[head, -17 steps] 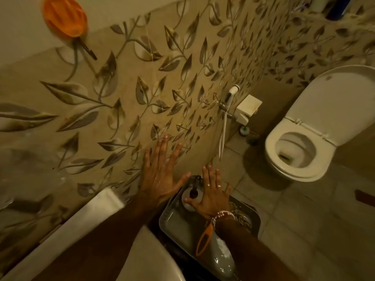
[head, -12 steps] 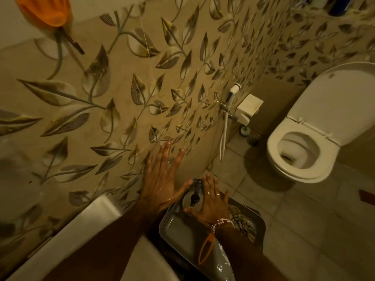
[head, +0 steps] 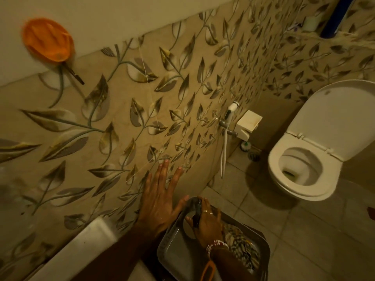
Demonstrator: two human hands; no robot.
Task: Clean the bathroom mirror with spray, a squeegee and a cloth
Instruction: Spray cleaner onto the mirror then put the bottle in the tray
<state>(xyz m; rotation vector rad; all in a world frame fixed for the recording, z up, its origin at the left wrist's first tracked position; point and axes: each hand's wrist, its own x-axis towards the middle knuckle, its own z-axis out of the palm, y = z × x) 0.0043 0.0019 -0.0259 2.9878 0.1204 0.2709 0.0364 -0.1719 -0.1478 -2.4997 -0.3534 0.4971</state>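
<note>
A grey plastic basket (head: 168, 248) sits low in front of me, beside the white sink edge (head: 81, 256). A spray bottle (head: 197, 206) with a black head and a pale body stands in it. My right hand (head: 208, 224) reaches into the basket, with its fingers and thumb curled around the black spray head. An orange handle (head: 207, 270) pokes out under my right wrist; its other end is hidden. A patterned cloth (head: 241, 248) lies in the basket's right side. My left hand (head: 160, 201), wet, hovers spread above the basket's left rim, close to the leaf-patterned wall.
A white toilet (head: 304, 171) with its lid up stands on the tiled floor to the right. A hand shower (head: 233, 107) and a white box (head: 248, 123) hang on the wall near it. An orange round object (head: 47, 42) is fixed high on the wall at left.
My right hand went from fingers spread over the spray bottle to curled around its black head. My left hand stayed spread. The view tilted up slightly.
</note>
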